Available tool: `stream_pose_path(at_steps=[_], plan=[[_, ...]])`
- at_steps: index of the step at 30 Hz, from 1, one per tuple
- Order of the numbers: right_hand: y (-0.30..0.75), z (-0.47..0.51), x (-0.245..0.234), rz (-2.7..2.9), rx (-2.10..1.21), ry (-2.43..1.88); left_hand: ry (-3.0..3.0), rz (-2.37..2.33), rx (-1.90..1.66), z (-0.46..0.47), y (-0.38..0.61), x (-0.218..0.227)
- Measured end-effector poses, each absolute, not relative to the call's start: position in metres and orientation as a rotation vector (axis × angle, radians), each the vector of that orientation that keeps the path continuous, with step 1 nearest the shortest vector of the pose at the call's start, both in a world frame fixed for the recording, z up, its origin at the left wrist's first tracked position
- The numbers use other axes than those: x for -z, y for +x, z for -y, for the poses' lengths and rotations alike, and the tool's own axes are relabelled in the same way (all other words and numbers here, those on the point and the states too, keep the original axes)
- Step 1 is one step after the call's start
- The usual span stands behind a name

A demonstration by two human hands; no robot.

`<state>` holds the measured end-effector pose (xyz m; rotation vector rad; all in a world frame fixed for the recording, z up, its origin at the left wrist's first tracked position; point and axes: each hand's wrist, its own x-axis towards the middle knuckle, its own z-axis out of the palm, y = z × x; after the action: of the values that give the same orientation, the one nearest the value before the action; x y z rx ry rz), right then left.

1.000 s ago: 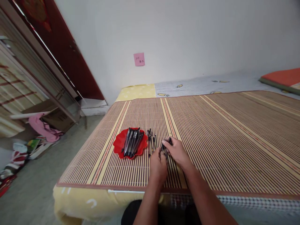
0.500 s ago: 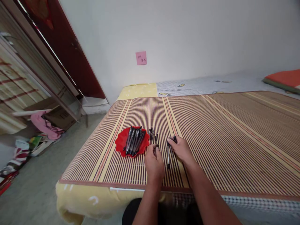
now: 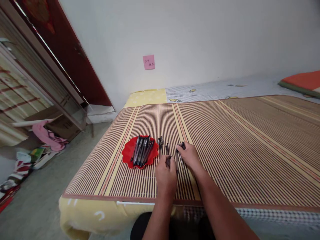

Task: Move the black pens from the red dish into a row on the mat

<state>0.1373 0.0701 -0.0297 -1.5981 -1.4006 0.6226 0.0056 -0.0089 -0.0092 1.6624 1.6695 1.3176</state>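
Note:
My right hand (image 3: 189,156) is closed in a pinch on a slim black pen (image 3: 177,161), which points down toward the mat. To its left, my left hand (image 3: 166,173) has its fingers curled around a small dark object (image 3: 168,162), mostly hidden, so its kind does not show. Just beyond the left hand, a few black pens (image 3: 160,143) lie on the striped mat. Several more clear-barrelled black pens (image 3: 143,151) rest in a bundle on a red scalloped dish (image 3: 127,154) left of my hands.
The striped bamboo mat (image 3: 230,150) covers the bed, with a yellow patterned sheet (image 3: 87,213) at its front edge. A pink note (image 3: 149,62) is stuck on the wall. An orange folded item (image 3: 302,81) lies far right. Clutter and a cardboard box (image 3: 63,126) stand at left.
My left hand has moved slightly right, closer to the pen in my right hand, and now covers its lower end. The right hand has shifted a little left. The dish has stayed put.

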Motion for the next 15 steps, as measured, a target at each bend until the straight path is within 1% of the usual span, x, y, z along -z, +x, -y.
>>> stream_pose_path(at_steps=[3,9,15], plan=[[0.132,-0.084,0.027,1.448,-0.606,-1.65,1.72,-1.718,-1.368,0.006,-0.001,0.013],[0.118,-0.113,0.027,1.539,-0.567,-1.724,1.93,-1.749,-1.274,0.004,-0.002,0.015],[0.115,-0.12,0.026,1.565,-0.535,-1.789,1.879,-1.743,-1.33,0.004,-0.002,0.014]])
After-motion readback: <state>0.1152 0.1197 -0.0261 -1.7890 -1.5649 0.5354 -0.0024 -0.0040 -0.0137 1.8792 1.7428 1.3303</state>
